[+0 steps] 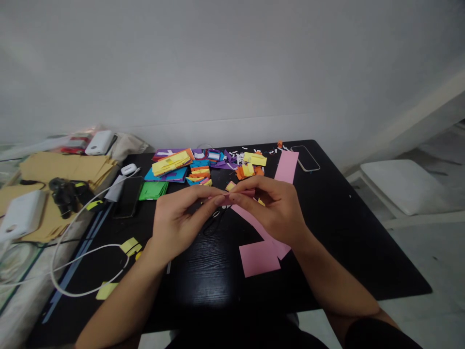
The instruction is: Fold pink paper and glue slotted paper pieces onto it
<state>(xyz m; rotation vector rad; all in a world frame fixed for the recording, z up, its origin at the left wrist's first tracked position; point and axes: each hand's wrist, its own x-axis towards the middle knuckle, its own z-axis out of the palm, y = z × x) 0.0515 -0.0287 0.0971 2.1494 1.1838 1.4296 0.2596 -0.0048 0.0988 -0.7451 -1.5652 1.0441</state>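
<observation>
Both hands meet over the middle of the black table (348, 228). My left hand (178, 220) and my right hand (276, 208) each pinch one end of a small folded pink paper strip (238, 194), fingertips almost touching. Beneath my right hand a long pink paper strip (254, 220) lies on the table, ending near a pink paper rectangle (258, 258). Another pink paper sheet (286, 166) rests farther back. Dark scissors (214, 220) lie partly hidden under the hands.
A heap of coloured paper pieces (189, 167) fills the back of the table, with green paper (153, 190), two phones (128, 196) (305, 158), a white cable (87, 257) and yellow scraps (130, 246). Brown envelopes (69, 167) and white devices (22, 213) sit at left. A white cushion (403, 184) lies right.
</observation>
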